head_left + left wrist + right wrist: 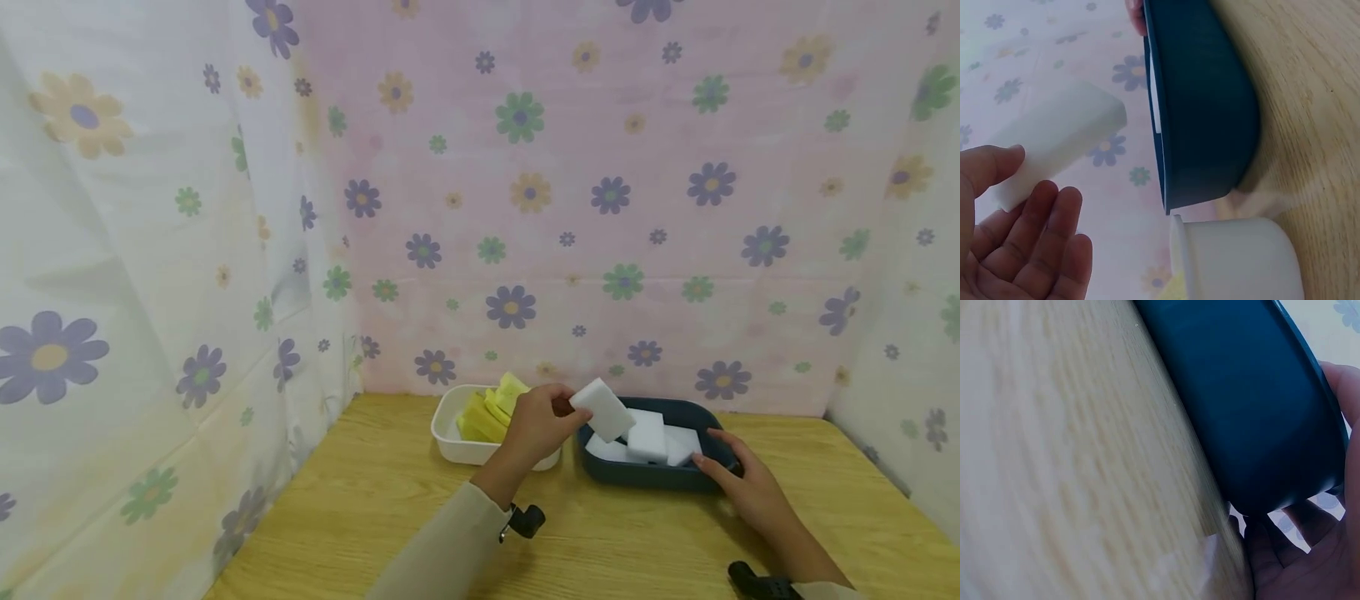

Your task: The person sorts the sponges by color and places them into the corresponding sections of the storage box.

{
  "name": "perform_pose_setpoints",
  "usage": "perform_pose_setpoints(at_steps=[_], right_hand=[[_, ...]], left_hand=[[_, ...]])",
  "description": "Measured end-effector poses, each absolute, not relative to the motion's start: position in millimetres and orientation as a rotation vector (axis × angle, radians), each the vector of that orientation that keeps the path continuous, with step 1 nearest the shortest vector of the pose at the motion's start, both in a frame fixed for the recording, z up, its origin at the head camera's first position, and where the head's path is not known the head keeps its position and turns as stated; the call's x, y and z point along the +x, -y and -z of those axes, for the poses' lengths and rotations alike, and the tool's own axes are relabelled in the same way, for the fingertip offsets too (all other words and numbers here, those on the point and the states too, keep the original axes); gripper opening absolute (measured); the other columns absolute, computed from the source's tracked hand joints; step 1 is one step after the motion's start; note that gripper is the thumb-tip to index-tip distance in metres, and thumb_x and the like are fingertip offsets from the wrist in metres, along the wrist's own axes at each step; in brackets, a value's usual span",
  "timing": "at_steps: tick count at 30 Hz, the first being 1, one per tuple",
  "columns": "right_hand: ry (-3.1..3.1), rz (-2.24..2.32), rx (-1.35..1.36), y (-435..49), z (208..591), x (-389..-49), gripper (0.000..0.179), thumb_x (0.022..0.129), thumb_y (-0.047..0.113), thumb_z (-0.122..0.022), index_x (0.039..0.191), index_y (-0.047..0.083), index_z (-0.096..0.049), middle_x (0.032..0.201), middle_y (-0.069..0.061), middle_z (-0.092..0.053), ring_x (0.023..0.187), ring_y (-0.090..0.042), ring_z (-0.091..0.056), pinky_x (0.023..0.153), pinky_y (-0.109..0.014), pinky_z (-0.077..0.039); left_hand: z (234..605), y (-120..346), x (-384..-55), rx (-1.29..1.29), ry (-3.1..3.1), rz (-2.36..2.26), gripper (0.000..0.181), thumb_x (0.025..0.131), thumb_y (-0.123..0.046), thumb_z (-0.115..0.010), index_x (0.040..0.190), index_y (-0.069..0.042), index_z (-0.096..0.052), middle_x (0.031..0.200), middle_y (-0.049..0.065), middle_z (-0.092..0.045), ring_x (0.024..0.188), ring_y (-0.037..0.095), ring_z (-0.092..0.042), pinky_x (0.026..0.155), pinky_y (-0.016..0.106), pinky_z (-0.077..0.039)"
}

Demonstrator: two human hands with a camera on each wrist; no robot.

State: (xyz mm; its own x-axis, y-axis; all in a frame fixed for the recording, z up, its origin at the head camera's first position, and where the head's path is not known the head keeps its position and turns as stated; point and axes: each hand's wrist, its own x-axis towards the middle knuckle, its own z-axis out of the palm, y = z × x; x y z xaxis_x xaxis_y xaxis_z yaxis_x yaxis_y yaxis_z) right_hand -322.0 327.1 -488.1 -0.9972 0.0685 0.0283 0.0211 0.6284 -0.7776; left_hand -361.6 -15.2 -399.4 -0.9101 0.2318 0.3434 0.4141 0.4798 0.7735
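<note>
My left hand [536, 425] pinches a white sponge block [602, 410] between thumb and fingers, holding it tilted over the left part of a dark blue tub [645, 477]. In the left wrist view the same white block [1063, 134] is clear of the tub wall. Several more white blocks [647, 437] lie inside the tub. My right hand [753, 492] grips the tub's right end, the thumb over its rim. From the right wrist, fingers [1266, 550] show curled round the tub's end close to the table.
Left of the tub stands a white tub [453, 448] with yellow pieces [483, 419] in it, partly hidden behind my left hand. Both tubs sit on a wood-grain table [600, 542]. A flowered curtain [570, 275] hangs behind the table and along its sides.
</note>
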Motion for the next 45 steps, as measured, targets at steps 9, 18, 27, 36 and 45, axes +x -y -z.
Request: perform_pose_setpoints(at_steps=[9, 18, 27, 36, 45], right_hand=[[2.785, -1.336, -0.085, -326.0, 486.8, -322.5, 0.096, 0.097, 0.070, -0.054, 0.167, 0.016, -0.014, 0.169, -0.032, -0.004, 0.149, -0.064, -0.009, 0.107, -0.083, -0.020], [2.816, -1.321, -0.111, -328.5, 489.3, -324.2, 0.097, 0.097, 0.071, -0.053, 0.167, 0.016, -0.014, 0.169, -0.032, -0.004, 0.149, -0.064, -0.009, 0.108, -0.083, -0.020], [2.808, -1.323, -0.085, -328.1, 490.5, -323.6, 0.095, 0.098, 0.070, -0.053, 0.167, 0.017, -0.014, 0.169, -0.032, -0.005, 0.148, -0.064, -0.010, 0.106, -0.083, -0.021], [2.809, -1.312, -0.075, -328.2, 487.5, -325.7, 0.094, 0.098, 0.069, -0.053, 0.167, 0.016, -0.015, 0.169, -0.033, -0.006, 0.148, -0.065, -0.011, 0.106, -0.084, -0.021], [2.829, -1.330, -0.104, -329.8, 487.5, -325.6, 0.096, 0.097, 0.071, -0.052, 0.167, 0.017, -0.014, 0.169, -0.031, -0.003, 0.149, -0.063, -0.010, 0.108, -0.083, -0.020]], left_hand=[[395.2, 7.4, -367.3, -0.538, 2.599, 1.334, 0.025, 0.099, -0.040, -0.069, 0.102, -0.019, -0.081, 0.081, -0.010, -0.069, 0.071, 0.008, -0.057, 0.061, 0.026, -0.049], [409.3, -9.2, -368.1, -0.377, 2.721, 1.386, 0.040, 0.102, -0.046, -0.063, 0.075, -0.019, -0.072, 0.063, -0.003, -0.051, 0.061, 0.013, -0.049, 0.053, 0.028, -0.040], [425.2, -22.8, -370.0, -0.456, 2.918, 0.874, 0.062, 0.105, -0.051, -0.054, 0.053, -0.017, -0.053, 0.056, -0.004, -0.041, 0.052, 0.015, -0.042, 0.050, 0.028, -0.033], [423.7, -28.2, -369.2, -0.452, 2.960, 0.621, 0.062, 0.105, -0.054, -0.052, 0.055, -0.017, -0.053, 0.059, -0.002, -0.046, 0.056, 0.015, -0.048, 0.051, 0.029, -0.039], [424.5, -24.9, -367.3, -0.483, 2.892, 0.647, 0.062, 0.102, -0.052, -0.059, 0.051, -0.018, -0.053, 0.051, -0.006, -0.041, 0.051, 0.012, -0.044, 0.047, 0.026, -0.035]])
